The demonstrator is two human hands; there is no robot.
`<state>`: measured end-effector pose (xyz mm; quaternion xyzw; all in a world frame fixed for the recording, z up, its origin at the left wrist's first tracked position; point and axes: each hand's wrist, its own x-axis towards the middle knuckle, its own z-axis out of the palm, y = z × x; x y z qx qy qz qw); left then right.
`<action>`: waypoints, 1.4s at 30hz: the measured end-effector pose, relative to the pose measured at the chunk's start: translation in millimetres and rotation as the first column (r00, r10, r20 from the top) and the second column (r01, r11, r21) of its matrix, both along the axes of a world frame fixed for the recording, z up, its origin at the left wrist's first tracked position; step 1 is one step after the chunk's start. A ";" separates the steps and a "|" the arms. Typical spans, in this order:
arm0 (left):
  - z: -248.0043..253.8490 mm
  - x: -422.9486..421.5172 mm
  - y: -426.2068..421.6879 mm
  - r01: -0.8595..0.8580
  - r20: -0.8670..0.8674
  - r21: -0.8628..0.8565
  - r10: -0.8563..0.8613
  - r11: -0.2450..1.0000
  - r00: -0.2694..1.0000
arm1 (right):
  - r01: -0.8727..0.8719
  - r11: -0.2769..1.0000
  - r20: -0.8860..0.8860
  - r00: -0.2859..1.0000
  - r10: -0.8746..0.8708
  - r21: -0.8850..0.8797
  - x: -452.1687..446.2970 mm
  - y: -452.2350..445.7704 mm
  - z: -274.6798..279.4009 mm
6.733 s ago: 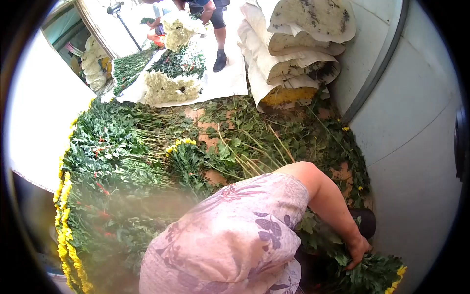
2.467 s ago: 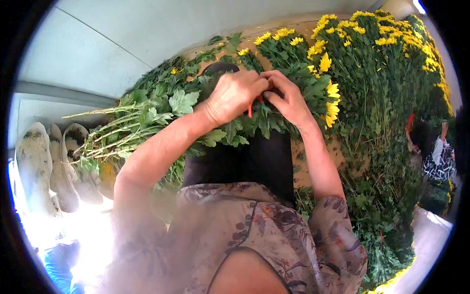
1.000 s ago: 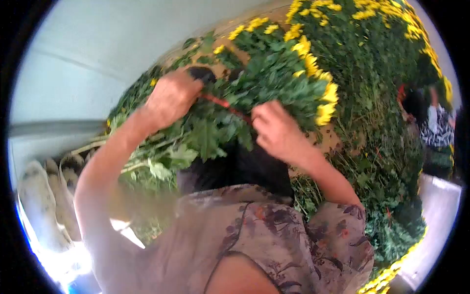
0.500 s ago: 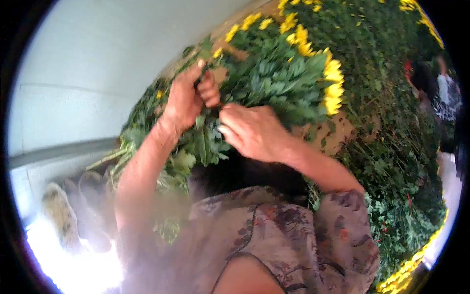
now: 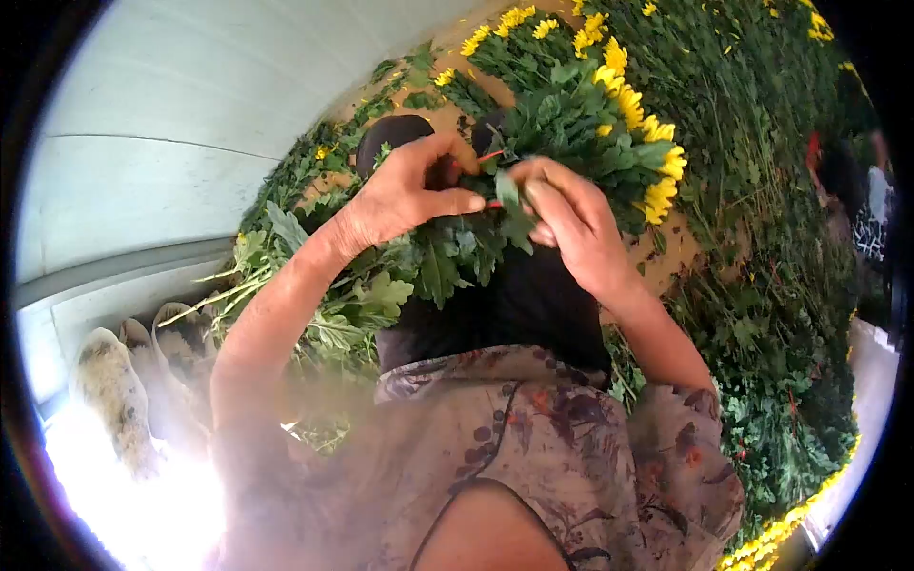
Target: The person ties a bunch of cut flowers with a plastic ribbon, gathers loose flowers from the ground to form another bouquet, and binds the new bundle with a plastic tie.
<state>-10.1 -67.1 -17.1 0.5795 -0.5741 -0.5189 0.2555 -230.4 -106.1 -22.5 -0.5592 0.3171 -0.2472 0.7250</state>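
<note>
1. Lying across the person's thighs: one bunch [image 5: 438, 271], leafy, with cut stems [image 5: 227, 297] pointing left and yellow blooms [image 5: 666, 167] pointing right. Dark trousers [image 5: 495, 314] show beneath it.
2. Left hand [image 5: 405, 195]: positioned over the middle of the bunch. Thumb and forefinger stand apart; the other fingers [image 5: 449, 174] are curled inward. A red tie [image 5: 490, 156] shows in two short lengths, one near the forefinger, one at the thumb tip. I cannot tell how firmly it is gripped.
3. Right hand [image 5: 583, 224]: positioned just beside the left, on the bloom side. Its fingers bend toward the thumb. A leaf [image 5: 512, 205] covers the tips, so I cannot tell what, if anything, they grip.
4. Beyond the bunch: a second bunch [image 5: 524, 67], also yellow-topped, lies on the brown floor [image 5: 687, 257] near the pale wall [image 5: 190, 133].
5. Right side: a broad flower pile [image 5: 762, 247] covers the floor, with a row of yellow heads [image 5: 785, 528] along its lower edge. Past it, a person in a patterned garment [image 5: 868, 233] is partly visible.
6. Left side: pale, stained bundles [image 5: 114, 390] stand near the wall, beside strong glare.
</note>
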 end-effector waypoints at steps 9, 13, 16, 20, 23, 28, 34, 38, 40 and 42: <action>-24.8 -1.4 2.2 0.120 0.074 -0.386 -0.099 0.915 0.992 | 0.158 0.750 -0.039 0.970 -0.239 -0.642 41.0 3.0 -36.0; -9.9 -11.7 5.1 0.120 0.171 -0.279 -0.073 0.953 0.983 | 0.160 0.677 -0.021 0.968 -0.251 -0.719 37.4 0.4 -33.5; -27.9 -6.8 1.7 0.078 0.080 -0.404 -0.049 0.912 0.996 | 0.201 0.585 0.079 0.971 -0.227 -0.786 44.5 -0.6 -20.5; -37.7 -0.5 3.8 0.019 0.055 -0.398 0.003 0.917 0.998 | 0.174 0.733 0.109 0.985 -0.135 -0.657 50.2 3.9 -7.4; -38.8 1.8 3.1 0.004 -0.041 -0.348 -0.019 0.938 0.999 | 0.291 0.933 0.352 0.913 -0.205 -0.211 46.0 11.8 1.4; -28.8 4.9 2.4 0.128 0.086 -0.452 -0.100 0.883 0.991 | 0.088 0.653 -0.086 0.970 -0.229 -0.752 29.2 9.2 -36.7; -21.9 4.5 1.8 0.132 0.046 -0.419 -0.124 0.899 0.991 | 0.049 0.649 -0.142 0.960 -0.239 -0.760 28.6 6.6 -36.3; -16.0 6.3 -3.9 0.141 0.021 -0.275 -0.141 0.951 0.990 | 0.046 0.770 -0.160 0.969 -0.190 -0.637 20.5 1.1 -37.3; -23.0 7.6 -5.5 -0.017 -0.217 -0.259 -0.041 0.966 0.975 | 0.007 0.707 -0.223 0.947 -0.232 -0.708 11.8 4.8 -29.8; -21.1 5.9 -3.4 -0.047 -0.226 -0.222 -0.005 0.974 0.974 | -0.040 0.636 -0.280 0.918 -0.282 -0.771 6.2 11.4 -20.9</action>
